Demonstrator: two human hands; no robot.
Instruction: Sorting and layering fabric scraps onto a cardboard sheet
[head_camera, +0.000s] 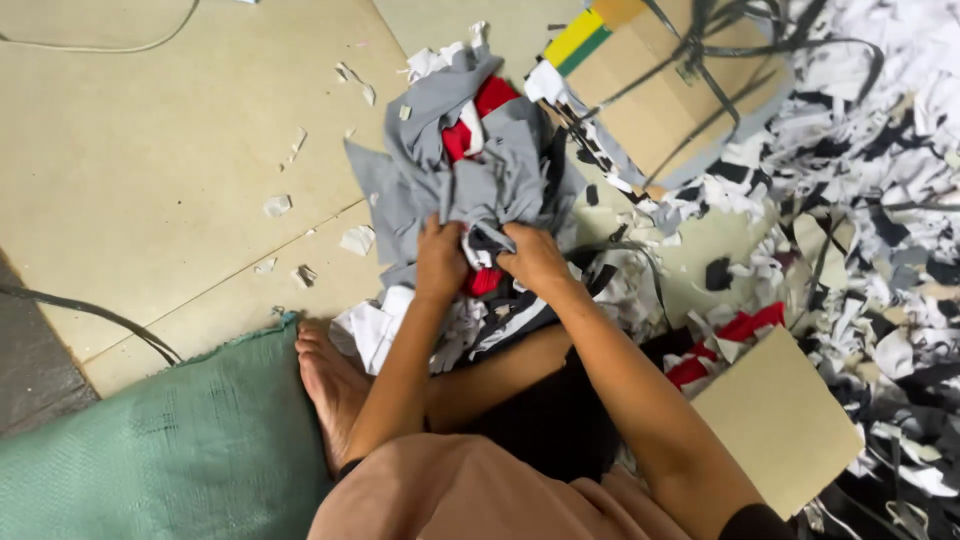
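Both hands are dug into a scrap bundle (480, 170) of grey, red and white cloth on the floor (150, 150). Left hand (440, 262) and right hand (535, 258) have fingers clenched on it, scrap heap (860, 200) off right, cardboard box (660, 90) behind.

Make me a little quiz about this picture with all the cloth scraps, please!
1. True or false: both hands are gripping the bundle of cloth pieces.
2. Which colour is the sack beside the person's bare foot? A) green B) yellow C) purple
3. Fill in: the flat piece of cardboard lies on the person's ______ side.

Key:
1. True. The left hand and the right hand both clutch the grey, red and white pieces, fingers closed on them.
2. A. The green sack lies on the tiled floor.
3. Right, next to the heap of black and white scraps.
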